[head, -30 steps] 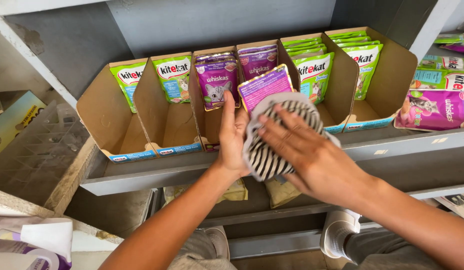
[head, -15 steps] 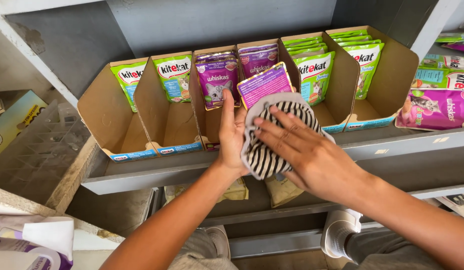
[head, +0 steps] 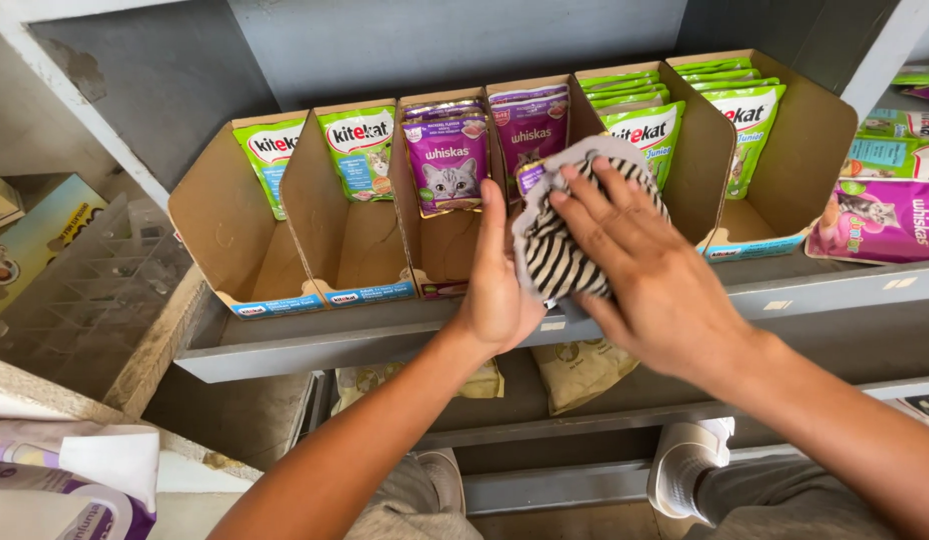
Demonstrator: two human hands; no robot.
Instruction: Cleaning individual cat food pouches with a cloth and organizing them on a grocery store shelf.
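My left hand (head: 495,295) holds a purple pet-food pouch (head: 531,180) upright in front of the shelf, thumb side against its left edge. My right hand (head: 650,275) presses a black-and-white striped cloth (head: 560,255) flat against the pouch's face, fingers spread over it. The cloth covers nearly the whole pouch, and only a purple corner shows at the top left. Both hands hover just before the middle cardboard display box (head: 440,245), which holds more purple pouches (head: 447,165).
Open cardboard display boxes stand in a row on a grey metal shelf (head: 315,345), with green pouches (head: 360,150) at left and green pouches (head: 745,125) at right. Pink pouches (head: 880,220) lie far right. Tan bags (head: 575,370) sit on the lower shelf. My shoes show below.
My right hand has slid the striped cloth up and leftward over the pouch, so it now hides most of the purple face. My left hand has stayed in about the same place.
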